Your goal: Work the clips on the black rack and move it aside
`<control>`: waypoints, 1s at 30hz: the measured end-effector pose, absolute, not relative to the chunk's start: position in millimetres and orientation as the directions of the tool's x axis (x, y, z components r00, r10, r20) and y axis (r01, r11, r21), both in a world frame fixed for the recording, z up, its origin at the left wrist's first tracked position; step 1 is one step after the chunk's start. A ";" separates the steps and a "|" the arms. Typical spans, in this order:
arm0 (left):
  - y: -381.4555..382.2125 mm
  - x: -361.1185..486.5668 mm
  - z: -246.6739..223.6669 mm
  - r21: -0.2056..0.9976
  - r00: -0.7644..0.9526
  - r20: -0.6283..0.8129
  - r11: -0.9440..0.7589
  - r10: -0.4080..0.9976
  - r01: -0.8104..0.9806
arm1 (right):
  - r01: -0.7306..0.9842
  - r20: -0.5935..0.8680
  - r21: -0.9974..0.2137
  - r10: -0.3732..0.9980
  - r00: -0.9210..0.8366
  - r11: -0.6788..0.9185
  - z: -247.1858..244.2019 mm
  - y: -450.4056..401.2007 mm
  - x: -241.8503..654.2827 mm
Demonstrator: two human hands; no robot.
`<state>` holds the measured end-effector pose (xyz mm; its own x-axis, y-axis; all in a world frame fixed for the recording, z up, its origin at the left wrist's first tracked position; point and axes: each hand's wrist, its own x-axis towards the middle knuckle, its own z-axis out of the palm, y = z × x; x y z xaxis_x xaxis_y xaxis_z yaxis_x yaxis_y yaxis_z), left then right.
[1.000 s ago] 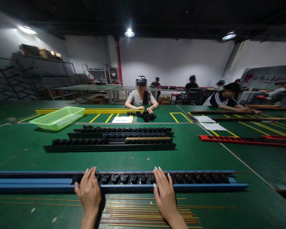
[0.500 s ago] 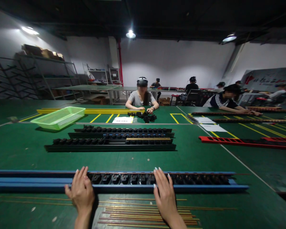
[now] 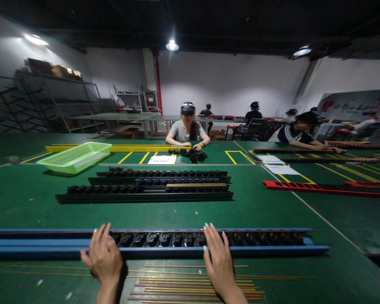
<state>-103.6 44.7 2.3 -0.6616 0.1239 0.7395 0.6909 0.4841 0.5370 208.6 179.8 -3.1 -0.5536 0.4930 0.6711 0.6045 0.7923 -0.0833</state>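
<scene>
A long blue channel rail (image 3: pixel 266 251) lies across the table in front of me, with a row of black blocks (image 3: pixel 175 240) in its right part. A thin copper-coloured rod (image 3: pixel 259 231) runs along its far side. My left hand (image 3: pixel 105 255) rests over the rail where the row of blocks begins, its fingers extended and slightly bent, thumb apart. On the blocks farther right lies my right hand (image 3: pixel 220 257), fingers stretched out flat toward the rod. Neither hand is wrapped round anything. Under my wrists, several loose brass-coloured rods (image 3: pixel 177 283) lie on the table.
Beyond the rail sit dark rails with black blocks (image 3: pixel 145 195). A green basket (image 3: pixel 76 158), a yellow rail (image 3: pixel 129 148), paper sheets (image 3: pixel 162 160) and a red rail (image 3: pixel 304 186) lie farther off. A co-worker (image 3: pixel 188 126) sits opposite; another person (image 3: pixel 296 133) works at right.
My left hand has slid slightly left along the rail. My right hand stays in nearly the same place on the blocks. The view has shifted a little.
</scene>
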 end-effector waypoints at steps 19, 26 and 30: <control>35.3 -124.2 -2.4 0.564 -0.697 0.702 0.482 0.149 0.671 | 0.610 0.664 -0.079 0.498 -0.558 0.788 -2.6 179.6 209.0; 36.3 -127.0 -8.7 0.503 -0.660 0.699 0.466 0.274 0.727 | 0.611 0.667 -0.100 0.508 -0.544 0.786 -2.8 178.9 208.0; 38.2 -121.9 -5.2 0.514 -0.692 0.686 0.522 0.225 0.680 | 0.609 0.670 -0.114 0.514 -0.536 0.785 -3.7 178.6 207.1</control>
